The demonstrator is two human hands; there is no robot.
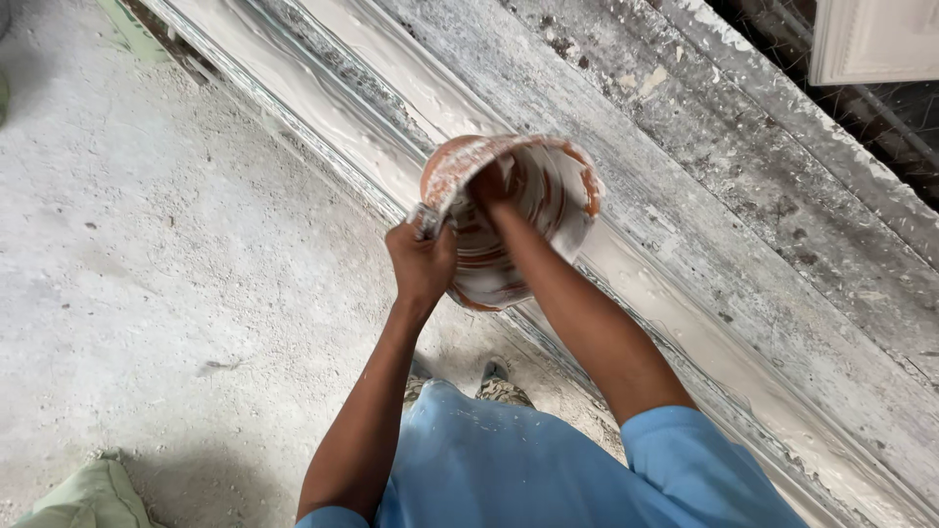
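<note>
Plaster-caked orange bowl (518,220) is tipping over the long white-filled mould (391,147). Left hand (423,262) is gripping its rim, right hand (492,186) is scraping inside; mostly emptied, smears remaining.

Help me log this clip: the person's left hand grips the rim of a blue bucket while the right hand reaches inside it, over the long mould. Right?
Not quite. The head view shows the bucket is reddish-orange, smeared with white plaster, not blue. The left hand grips its rim, the right hand reaches inside, over the long mould.
</note>
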